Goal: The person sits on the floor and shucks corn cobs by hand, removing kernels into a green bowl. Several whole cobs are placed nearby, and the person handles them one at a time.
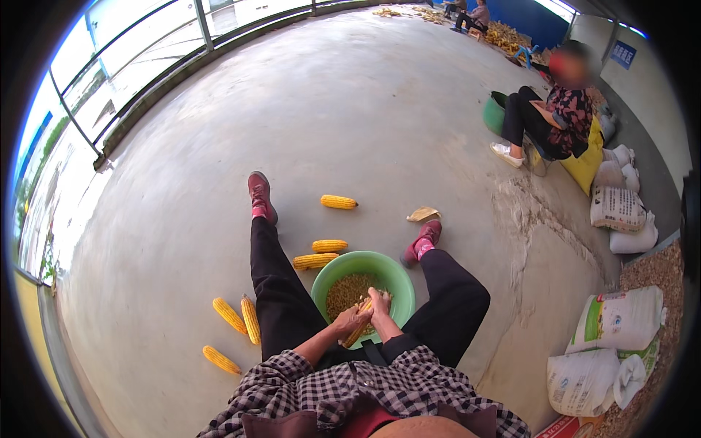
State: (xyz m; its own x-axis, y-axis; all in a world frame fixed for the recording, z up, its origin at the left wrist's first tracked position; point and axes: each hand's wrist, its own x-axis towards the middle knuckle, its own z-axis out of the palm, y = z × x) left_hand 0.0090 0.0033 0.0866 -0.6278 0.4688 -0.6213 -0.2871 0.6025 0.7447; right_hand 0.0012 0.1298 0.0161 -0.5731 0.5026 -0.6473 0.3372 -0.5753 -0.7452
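A green plastic basin (404,295) stands on the floor between my legs, its bottom covered with loose corn kernels (345,290). Over the basin, my left hand (350,320) grips a yellow corn cob (356,333) that slants down toward my body. My right hand (379,304) is closed around the upper part of the same cob, close against the left. The fingers partly hide the cob. Two whole corn cobs (317,260) lie against or just beside the basin's far left side, and another corn cob (338,202) lies farther out.
Several corn cobs (229,316) lie left of my leg. A dry corn husk (423,214) is near my right shoe. At right, a seated person (567,115) is beside a green bucket (494,113). Filled woven sacks (619,320) line the right side; a metal railing (204,24) runs upper left.
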